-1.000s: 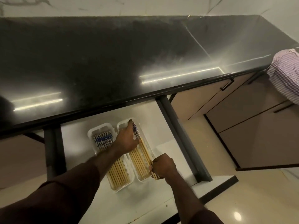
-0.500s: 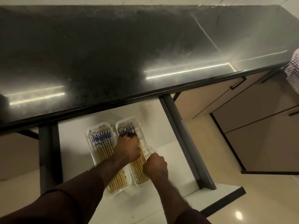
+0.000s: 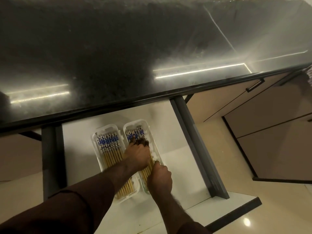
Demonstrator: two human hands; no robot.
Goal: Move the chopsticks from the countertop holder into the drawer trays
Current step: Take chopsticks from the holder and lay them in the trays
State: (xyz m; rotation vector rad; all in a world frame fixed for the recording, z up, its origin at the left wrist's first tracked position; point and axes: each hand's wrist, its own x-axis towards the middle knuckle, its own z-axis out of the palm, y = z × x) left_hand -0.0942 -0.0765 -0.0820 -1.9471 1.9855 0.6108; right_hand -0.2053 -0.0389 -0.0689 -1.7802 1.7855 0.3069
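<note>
An open drawer (image 3: 177, 149) below the black countertop (image 3: 118, 48) holds two white trays side by side. The left tray (image 3: 93, 139) is filled with bamboo chopsticks (image 3: 109, 149) with blue-and-white patterned tops. In the right tray (image 3: 146, 124) lie more chopsticks (image 3: 135, 132) of the same kind. My left hand (image 3: 137, 156) lies on them with its fingertips curled down just below the patterned ends. My right hand (image 3: 159, 179) is curled round their plain near ends at the tray's near right side. No countertop holder is in view.
Grey drawer rails (image 3: 194, 146) run along both sides of the drawer, and its white front edge (image 3: 236, 208) sticks out toward me. Beige cabinet fronts with a dark handle (image 3: 255, 85) stand at the right. A checked cloth (image 3: 310, 73) shows at the right edge.
Both hands lowered the bundle of chopsticks flat into the right tray. My left hand slid down from the patterned tips onto the shafts. The camera tilted further down.
</note>
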